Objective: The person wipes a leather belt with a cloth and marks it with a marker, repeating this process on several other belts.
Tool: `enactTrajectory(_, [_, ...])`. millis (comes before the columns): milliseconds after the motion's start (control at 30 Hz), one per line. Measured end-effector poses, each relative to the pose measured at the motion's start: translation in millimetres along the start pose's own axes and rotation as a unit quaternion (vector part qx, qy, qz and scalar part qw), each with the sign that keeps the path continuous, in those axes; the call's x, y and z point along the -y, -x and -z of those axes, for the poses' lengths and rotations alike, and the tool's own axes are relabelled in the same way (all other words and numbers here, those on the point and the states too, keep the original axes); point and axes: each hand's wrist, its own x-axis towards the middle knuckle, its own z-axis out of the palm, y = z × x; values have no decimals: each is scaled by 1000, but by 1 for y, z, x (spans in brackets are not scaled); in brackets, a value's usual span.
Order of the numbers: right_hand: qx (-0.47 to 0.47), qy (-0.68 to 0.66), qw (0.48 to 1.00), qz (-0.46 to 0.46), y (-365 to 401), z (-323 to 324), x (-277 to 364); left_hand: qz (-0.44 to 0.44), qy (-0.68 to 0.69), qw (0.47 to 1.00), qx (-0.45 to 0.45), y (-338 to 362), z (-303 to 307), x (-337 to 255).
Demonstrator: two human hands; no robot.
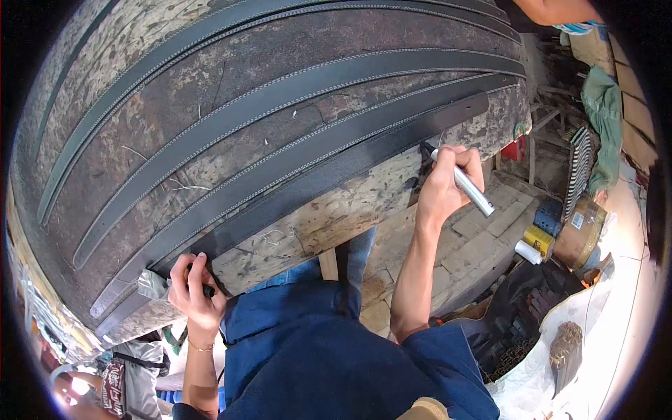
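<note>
Several dark leather belt straps with light edge stitching lie side by side across the worn table. Nearest me is an unstitched dark strap along the table's front edge. My right hand grips a silver marker, its black tip close to that strap's lower edge, toward the right end. At the strap's left end, my left hand is closed with curled fingers, and a small black cap shows between them. Beside these fingers sits a shiny silvery piece, partly hidden.
The table has a stained, scuffed top with loose thread bits. On the floor at right stand a yellow can, a cardboard box and a black bag. Another person's arm shows at the top right.
</note>
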Motion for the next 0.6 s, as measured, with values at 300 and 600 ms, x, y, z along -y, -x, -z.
enactTrajectory(300, [-43,-130,988,-71,-6,7,-3,-3,-6,1000,-7,-1,0,-2])
enactTrajectory(600, [48,-36,998,4,-15,12,-14,1,-7,1000,3,-2,1,-3])
